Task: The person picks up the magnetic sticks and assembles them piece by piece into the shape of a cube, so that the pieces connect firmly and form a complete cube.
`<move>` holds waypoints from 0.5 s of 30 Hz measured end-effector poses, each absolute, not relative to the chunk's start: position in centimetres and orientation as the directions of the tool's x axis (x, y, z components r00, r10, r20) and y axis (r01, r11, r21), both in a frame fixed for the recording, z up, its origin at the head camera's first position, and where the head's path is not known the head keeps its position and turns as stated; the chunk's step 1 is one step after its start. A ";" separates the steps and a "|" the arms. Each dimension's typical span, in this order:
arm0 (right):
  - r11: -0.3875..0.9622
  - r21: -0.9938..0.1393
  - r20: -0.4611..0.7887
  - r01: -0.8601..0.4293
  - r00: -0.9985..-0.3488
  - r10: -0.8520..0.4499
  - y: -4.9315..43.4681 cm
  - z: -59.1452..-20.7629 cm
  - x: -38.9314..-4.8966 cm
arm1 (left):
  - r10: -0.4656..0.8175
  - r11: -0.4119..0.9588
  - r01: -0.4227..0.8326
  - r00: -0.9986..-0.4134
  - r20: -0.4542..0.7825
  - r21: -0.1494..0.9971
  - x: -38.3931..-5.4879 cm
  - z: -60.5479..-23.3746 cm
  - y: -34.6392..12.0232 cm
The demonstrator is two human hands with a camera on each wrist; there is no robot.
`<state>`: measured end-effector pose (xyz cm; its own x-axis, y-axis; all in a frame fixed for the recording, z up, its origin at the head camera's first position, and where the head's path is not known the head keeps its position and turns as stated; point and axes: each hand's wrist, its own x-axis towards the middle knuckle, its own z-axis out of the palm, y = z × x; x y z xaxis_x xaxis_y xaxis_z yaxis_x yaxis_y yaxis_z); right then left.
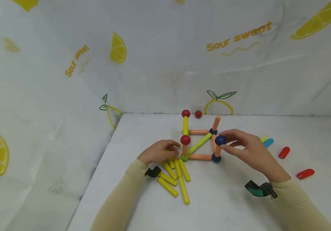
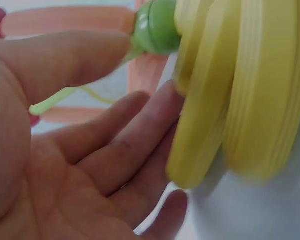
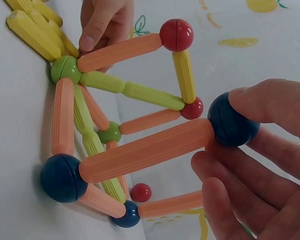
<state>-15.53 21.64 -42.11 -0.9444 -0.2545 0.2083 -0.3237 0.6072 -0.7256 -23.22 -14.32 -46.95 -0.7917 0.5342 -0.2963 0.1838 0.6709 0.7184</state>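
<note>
A white table (image 1: 234, 199) stands against a pale cloth backdrop printed with lemons and the words "Sour sweet". Near its middle sits a frame of rods and balls (image 1: 200, 141).

The right hand (image 1: 247, 150) pinches a dark blue ball (image 1: 220, 140) between thumb and fingertips; the right wrist view shows the ball seated on the top end of an upright orange rod (image 1: 218, 150), whose foot meets another dark blue ball (image 1: 216, 158) on the table. The left hand (image 1: 159, 152) rests at the frame's opposite near corner, fingers loosely curled beside the green ball (image 1: 184, 157) and touching the yellow rods; whether it grips any rod I cannot tell.

The frame's base is a square of orange rods with a light green diagonal (image 1: 201, 143) across it. Two red balls (image 1: 185, 140) top uprights on its left side, and a third dark blue ball carries a tilted orange rod at the far right corner.

About six loose yellow rods (image 1: 177, 179) lie fanned by the left hand. A loose red ball (image 1: 198, 114) sits behind the frame. To the right, well apart, lie two red short pieces (image 1: 284, 152), one blue piece (image 1: 268, 142) and one light green piece, the last two touching.
</note>
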 end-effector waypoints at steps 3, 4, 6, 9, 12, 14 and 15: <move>0.591 -0.735 0.207 -0.332 -0.940 -0.270 21.6 -42.0 -15.7 | 0.531 0.706 0.209 -0.789 -0.310 0.677 -23.0 -46.4 -15.4; 0.586 -0.738 0.207 -0.334 -0.939 -0.274 21.6 -41.9 -15.7 | 0.527 0.718 0.214 -0.789 -0.316 0.663 -22.8 -46.2 -15.7; 0.575 -0.741 0.218 -0.346 -0.934 -0.281 21.6 -42.0 -15.6 | 0.525 0.737 0.236 -0.791 -0.315 0.633 -22.3 -45.9 -16.2; 0.574 -0.734 0.240 -0.363 -0.929 -0.281 21.4 -42.0 -15.7 | 0.530 0.766 0.301 -0.795 -0.294 0.568 -21.7 -45.4 -16.7; 0.581 -0.732 0.235 -0.357 -0.932 -0.276 21.3 -42.0 -15.7 | 0.551 0.793 0.390 -0.786 -0.279 0.468 -21.4 -45.4 -17.1; 0.585 -0.732 0.224 -0.349 -0.934 -0.277 21.3 -41.9 -15.7 | 0.562 0.802 0.433 -0.781 -0.273 0.411 -21.2 -45.3 -17.4; 0.588 -0.732 0.217 -0.345 -0.936 -0.278 21.3 -41.9 -15.7 | 0.564 0.803 0.445 -0.781 -0.267 0.395 -21.2 -45.2 -17.7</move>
